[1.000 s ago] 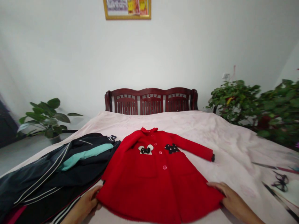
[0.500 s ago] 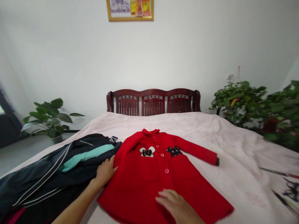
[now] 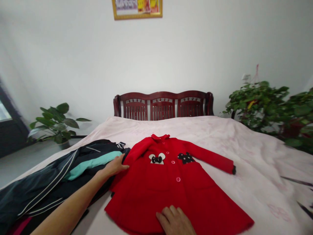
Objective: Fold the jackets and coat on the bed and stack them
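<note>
A red coat (image 3: 156,192) with a collar, buttons and patches like cartoon mouse heads lies front up on the bed. At its left sleeve, near the upper arm, my left hand (image 3: 116,166) has thumb and fingers closed around the fabric edge; the fingertips are partly hidden. My right hand (image 3: 177,220) rests on the lower front near the hem, palm down with its fingers slightly bent and nothing in them. The coat's other sleeve stretches out to the right. Beside my left arm lies a pile of dark clothes (image 3: 53,169) with a turquoise piece.
A pale pink sheet (image 3: 259,169) covers the bed. Behind it stands a dark red wooden bench back (image 3: 162,104) against the wall. Potted plants are at left (image 3: 57,124) and right (image 3: 264,111). Thin dark items (image 3: 304,209) lie at the right edge.
My left hand has moved up along the coat's left sleeve, and a dark cuff now shows below it. My right hand has come down onto the coat's lower front. The view has shifted slightly.
</note>
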`<state>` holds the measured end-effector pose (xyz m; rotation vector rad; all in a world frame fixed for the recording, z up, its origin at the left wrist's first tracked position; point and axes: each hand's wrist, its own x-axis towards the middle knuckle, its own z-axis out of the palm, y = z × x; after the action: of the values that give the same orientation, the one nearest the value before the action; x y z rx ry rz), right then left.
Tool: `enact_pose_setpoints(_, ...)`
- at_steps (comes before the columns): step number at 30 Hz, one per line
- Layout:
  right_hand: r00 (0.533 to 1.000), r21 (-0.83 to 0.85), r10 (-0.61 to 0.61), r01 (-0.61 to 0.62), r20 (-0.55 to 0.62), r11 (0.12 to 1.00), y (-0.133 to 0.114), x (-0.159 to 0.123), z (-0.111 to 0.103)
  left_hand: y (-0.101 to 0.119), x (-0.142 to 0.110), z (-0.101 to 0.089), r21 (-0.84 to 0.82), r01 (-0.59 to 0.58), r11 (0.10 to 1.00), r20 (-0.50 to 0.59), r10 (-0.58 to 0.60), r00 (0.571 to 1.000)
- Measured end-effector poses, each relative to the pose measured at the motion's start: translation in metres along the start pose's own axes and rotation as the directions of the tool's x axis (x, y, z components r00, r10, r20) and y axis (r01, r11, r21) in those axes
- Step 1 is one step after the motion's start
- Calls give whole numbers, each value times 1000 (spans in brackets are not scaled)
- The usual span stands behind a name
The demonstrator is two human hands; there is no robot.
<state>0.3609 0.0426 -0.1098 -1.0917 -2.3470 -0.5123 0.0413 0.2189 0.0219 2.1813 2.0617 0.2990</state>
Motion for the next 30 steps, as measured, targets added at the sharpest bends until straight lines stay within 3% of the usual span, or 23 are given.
enact_pose_setpoints(4,1000,-38,4,-3,19,999,-13,6,11,16,-12,25,77,34,996,6,-35,999)
enact_pose_setpoints(8,984,-15,48,-47,170,999,-17,22,2,24,-11,14,113,-14,994,-37,18,999)
enact_pose_setpoints(12,934,103,140,-182,328,978,-15,47,-29,22,-1,-30,162,-38,986,-114,57,992)
enact_pose_setpoints(17,960,313,183,-245,214,918,-25,87,-61,17,18,-103,316,-1,949,-299,101,949)
enact_pose_setpoints(19,962,375,221,-267,161,888,-39,102,-61,14,28,-126,396,27,918,-387,140,911)
enact_pose_setpoints(21,955,392,233,-288,182,874,-55,112,-51,9,38,-137,422,66,904,-445,143,884)
enact_pose_setpoints(23,935,354,188,-293,301,888,-69,114,-35,6,45,-135,399,121,909,-472,90,877)
enact_pose_setpoints(26,861,319,51,-242,506,916,-73,105,-17,11,43,-109,329,113,937,-421,39,906)
enact_pose_setpoints(28,847,393,-16,-230,532,890,-57,96,-23,22,34,-81,254,2,967,-301,77,951)
enact_pose_setpoints(30,881,485,23,-283,473,828,-27,91,-40,37,21,-52,149,-108,983,-131,128,983)
